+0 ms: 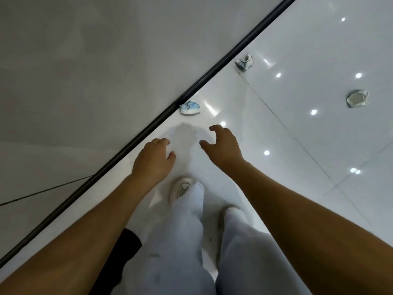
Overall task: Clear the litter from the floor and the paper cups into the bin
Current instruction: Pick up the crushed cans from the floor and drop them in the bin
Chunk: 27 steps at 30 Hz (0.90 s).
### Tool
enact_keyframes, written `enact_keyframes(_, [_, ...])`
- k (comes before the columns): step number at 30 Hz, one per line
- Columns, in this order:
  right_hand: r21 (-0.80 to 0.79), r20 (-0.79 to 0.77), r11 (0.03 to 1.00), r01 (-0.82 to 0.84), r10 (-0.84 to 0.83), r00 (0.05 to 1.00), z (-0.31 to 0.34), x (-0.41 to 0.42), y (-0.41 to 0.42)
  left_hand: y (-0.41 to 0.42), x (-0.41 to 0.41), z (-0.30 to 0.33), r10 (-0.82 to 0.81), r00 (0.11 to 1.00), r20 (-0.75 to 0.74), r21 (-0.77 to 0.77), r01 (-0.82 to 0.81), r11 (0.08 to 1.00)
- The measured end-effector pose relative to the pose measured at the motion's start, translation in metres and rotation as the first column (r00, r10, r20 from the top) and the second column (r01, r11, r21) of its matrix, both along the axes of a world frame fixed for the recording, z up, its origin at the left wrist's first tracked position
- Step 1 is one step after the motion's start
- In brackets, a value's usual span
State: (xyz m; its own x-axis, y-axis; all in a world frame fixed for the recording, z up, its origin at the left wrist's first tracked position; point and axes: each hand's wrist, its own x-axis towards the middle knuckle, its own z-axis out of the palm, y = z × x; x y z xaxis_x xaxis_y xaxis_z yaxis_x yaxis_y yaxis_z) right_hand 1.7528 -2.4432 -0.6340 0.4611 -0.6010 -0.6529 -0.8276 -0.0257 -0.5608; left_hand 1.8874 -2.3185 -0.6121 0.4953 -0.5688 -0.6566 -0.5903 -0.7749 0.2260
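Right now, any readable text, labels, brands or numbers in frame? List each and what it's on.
None readable.
Blue-and-white crushed cup by the wall's black strip: a printed pattern, too blurred to read.
Crumpled cup farther along the strip: blue markings, too small and blurred.
Flattened cup on the floor tiles: no lettering visible.
Shoe: no legible mark.
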Motion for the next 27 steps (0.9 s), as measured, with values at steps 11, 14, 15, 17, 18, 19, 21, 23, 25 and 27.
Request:
enact_keyframes(11, [-0.082, 0.110, 0.995, -0.055, 0.064, 0.992, -0.176, 0.093, -0.056, -0.044, 0.054, -0.146, -0.029, 1.000, 0.001, -0.173, 0.029, 0.984])
enact_keyframes(14, [-0.135, 0.106, 0.981, -0.140, 0.155, 0.982, -0.201, 0.105, -0.060, -0.044, 0.057, -0.162, -0.029, 0.999, -0.013, -0.184, 0.026, 0.982])
enact_keyframes(15, [-0.146, 0.106, 0.977, -0.158, 0.174, 0.979, -0.207, 0.108, -0.059, -0.044, 0.058, -0.166, -0.032, 0.999, -0.012, -0.180, 0.030, 0.983])
enact_keyframes(17, [-0.173, 0.108, 0.968, -0.181, 0.201, 0.974, -0.215, 0.110, -0.058, -0.042, 0.059, -0.172, -0.040, 0.999, -0.014, -0.177, 0.037, 0.983])
enact_keyframes(18, [-0.190, 0.118, 0.964, -0.183, 0.208, 0.971, -0.218, 0.109, -0.057, -0.042, 0.059, -0.174, -0.043, 0.999, -0.014, -0.182, 0.040, 0.983])
enact_keyframes(19, [-0.207, 0.133, 0.961, -0.182, 0.212, 0.968, -0.221, 0.109, -0.056, -0.042, 0.060, -0.176, -0.047, 0.999, -0.008, -0.190, 0.045, 0.981])
enact_keyframes(21, [-0.227, 0.155, 0.957, -0.182, 0.220, 0.963, -0.223, 0.108, -0.055, -0.043, 0.061, -0.178, -0.047, 0.999, 0.006, -0.210, 0.048, 0.977])
enact_keyframes(23, [-0.228, 0.175, 0.957, -0.177, 0.219, 0.960, -0.223, 0.106, -0.054, -0.044, 0.062, -0.179, -0.038, 0.999, 0.016, -0.229, 0.041, 0.973])
enact_keyframes(25, [-0.207, 0.195, 0.965, -0.159, 0.200, 0.960, -0.219, 0.099, -0.053, -0.047, 0.060, -0.179, -0.041, 0.998, 0.038, -0.239, 0.048, 0.970])
enact_keyframes(27, [-0.165, 0.223, 0.976, -0.141, 0.176, 0.959, -0.211, 0.091, -0.051, -0.052, 0.058, -0.178, -0.068, 0.996, 0.055, -0.248, 0.080, 0.966])
